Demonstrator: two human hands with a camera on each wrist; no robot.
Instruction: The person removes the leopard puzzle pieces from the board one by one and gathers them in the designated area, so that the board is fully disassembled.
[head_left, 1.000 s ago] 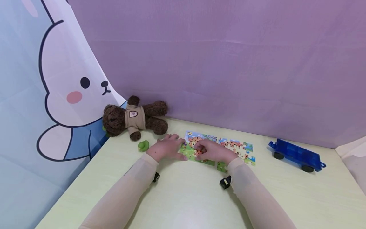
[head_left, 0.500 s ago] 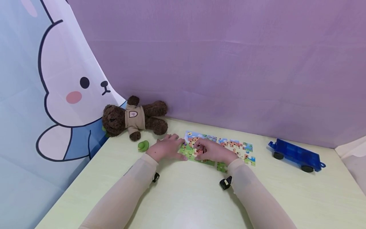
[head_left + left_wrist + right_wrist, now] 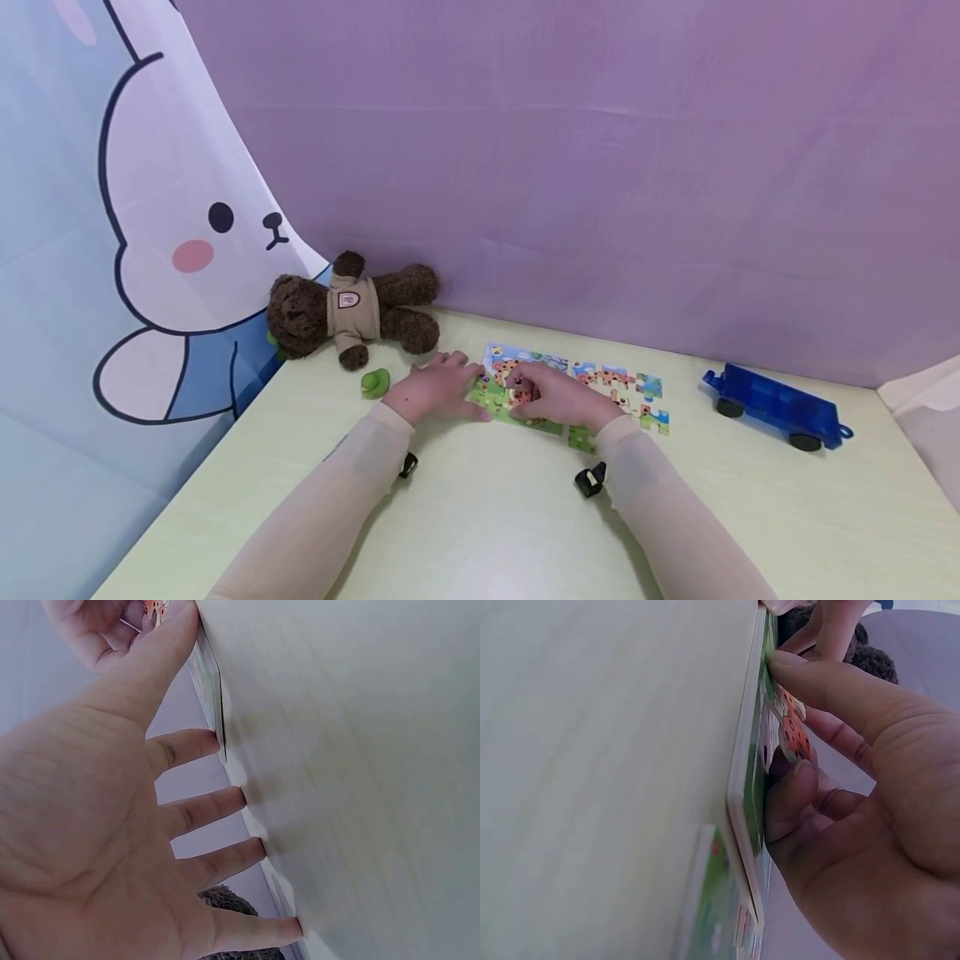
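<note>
A flat jigsaw puzzle board (image 3: 543,427) with a spotted-animal picture lies at the middle of the table. My left hand (image 3: 437,389) rests at its left end, fingers spread; in the left wrist view the fingertips (image 3: 281,930) touch the table and the index finger and thumb meet the board's edge. Over the board, my right hand (image 3: 566,398) holds an orange, dark-spotted puzzle piece (image 3: 796,740) among its curled fingers, the piece tilted up from the board. The right thumb (image 3: 810,675) touches the board. Part of the picture is hidden under the right hand.
Several loose puzzle pieces (image 3: 649,385) lie right of the board, some under the right wrist. A blue toy wagon (image 3: 776,406) stands farther right. At the left are a green rubber duck (image 3: 376,383) and a brown teddy bear (image 3: 354,308) against the purple cloth (image 3: 562,208).
The right hand's fingers have shifted slightly over the board, near the same spot. My left hand stays in place.
</note>
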